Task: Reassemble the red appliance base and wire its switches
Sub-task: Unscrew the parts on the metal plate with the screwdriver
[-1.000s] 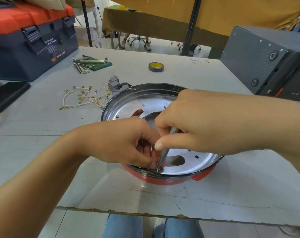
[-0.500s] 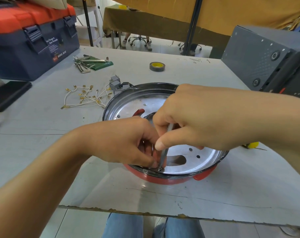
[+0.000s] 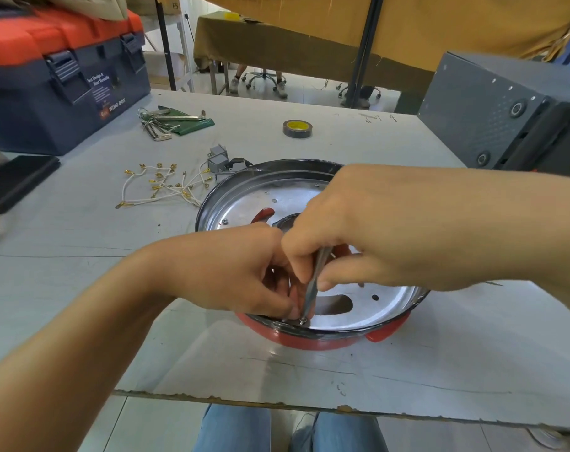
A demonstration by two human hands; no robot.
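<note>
The red appliance base (image 3: pixel 313 342) sits on the grey worktop (image 3: pixel 81 275) near its front edge, its shiny metal plate (image 3: pixel 368 308) facing up. The right hand (image 3: pixel 358 230) holds a screwdriver (image 3: pixel 311 288) in a narrow grip, tip on a screw (image 3: pixel 303 320) at the near rim. The left hand (image 3: pixel 231 272) seems to pinch beside that screw, fingertips partly hidden. White wires (image 3: pixel 159 187) lie behind.
</note>
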